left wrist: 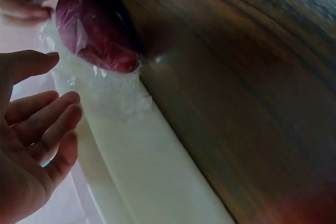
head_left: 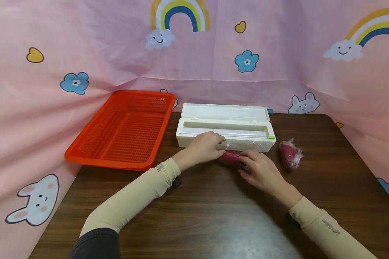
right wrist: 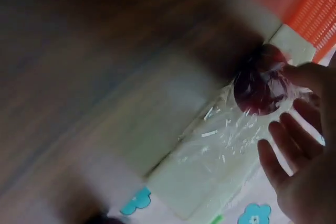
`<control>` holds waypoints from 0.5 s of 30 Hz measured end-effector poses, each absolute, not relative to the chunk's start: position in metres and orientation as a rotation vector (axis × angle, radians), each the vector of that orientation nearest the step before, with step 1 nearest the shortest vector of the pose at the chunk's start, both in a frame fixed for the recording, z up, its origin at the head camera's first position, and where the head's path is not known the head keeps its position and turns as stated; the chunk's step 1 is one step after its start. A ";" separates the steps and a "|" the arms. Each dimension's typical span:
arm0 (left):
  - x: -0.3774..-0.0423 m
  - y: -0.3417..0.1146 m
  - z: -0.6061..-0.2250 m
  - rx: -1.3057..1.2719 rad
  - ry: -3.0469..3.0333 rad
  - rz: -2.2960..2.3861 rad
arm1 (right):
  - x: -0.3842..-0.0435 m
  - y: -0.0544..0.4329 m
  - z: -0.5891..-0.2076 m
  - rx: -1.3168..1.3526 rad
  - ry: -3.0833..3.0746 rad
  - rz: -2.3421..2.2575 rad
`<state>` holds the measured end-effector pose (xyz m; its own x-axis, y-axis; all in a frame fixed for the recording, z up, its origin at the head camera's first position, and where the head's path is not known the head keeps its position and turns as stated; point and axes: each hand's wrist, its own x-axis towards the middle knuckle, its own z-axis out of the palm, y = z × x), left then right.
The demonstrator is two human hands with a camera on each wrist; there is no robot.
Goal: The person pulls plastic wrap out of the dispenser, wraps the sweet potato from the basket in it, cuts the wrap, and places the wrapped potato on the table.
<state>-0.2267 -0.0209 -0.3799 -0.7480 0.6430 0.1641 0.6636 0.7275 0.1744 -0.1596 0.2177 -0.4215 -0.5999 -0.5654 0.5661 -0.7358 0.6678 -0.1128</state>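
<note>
A purple-red sweet potato (head_left: 230,158) with clear cling film (right wrist: 210,140) about it lies against the front of a white film dispenser box (head_left: 262,146). My left hand (head_left: 205,145) is at its left end. In the left wrist view that hand's loosely bent fingers (left wrist: 52,129) stand apart from the sweet potato (left wrist: 97,30). At the right end is my right hand (head_left: 260,171), its thumb (right wrist: 304,74) at the sweet potato and its other fingers spread. The film runs from the sweet potato over the box front.
The box's lid (head_left: 225,112) stands raised, showing a film roll (head_left: 227,132) and a green slider (head_left: 271,137). A second film-wrapped sweet potato (head_left: 289,154) lies right of the box. On the left stands an orange basket (head_left: 163,136). Patterned cloth (head_left: 210,64) hangs behind the wooden table (head_left: 194,223).
</note>
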 end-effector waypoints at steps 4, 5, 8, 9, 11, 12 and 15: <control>-0.229 -0.014 -0.386 -1.107 -2.792 -0.263 | -0.164 0.212 -0.424 0.993 -2.465 0.441; -0.230 -0.013 -0.387 -1.111 -2.777 -0.253 | -0.165 0.211 -0.424 0.991 -2.487 0.440; -0.229 -0.014 -0.389 -1.113 -2.738 -0.268 | -0.168 0.208 -0.425 0.985 -2.550 0.417; -0.229 -0.015 -0.389 -1.109 -2.731 -0.283 | -0.169 0.208 -0.425 0.979 -2.566 0.408; -0.229 -0.017 -0.388 -1.105 -2.727 -0.334 | -0.171 0.206 -0.426 0.962 -2.591 0.397; -0.229 -0.018 -0.387 -1.099 -2.726 -0.360 | -0.172 0.206 -0.425 0.954 -2.598 0.392; -0.229 -0.022 -0.384 -1.082 -2.719 -0.462 | -0.175 0.203 -0.424 0.943 -2.617 0.395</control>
<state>-0.2288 -0.0218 -0.3837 -0.7194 0.6372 0.2764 0.6927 0.6871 0.2192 -0.1749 0.2029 -0.4240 -0.7263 -0.5627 0.3948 -0.6541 0.7424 -0.1451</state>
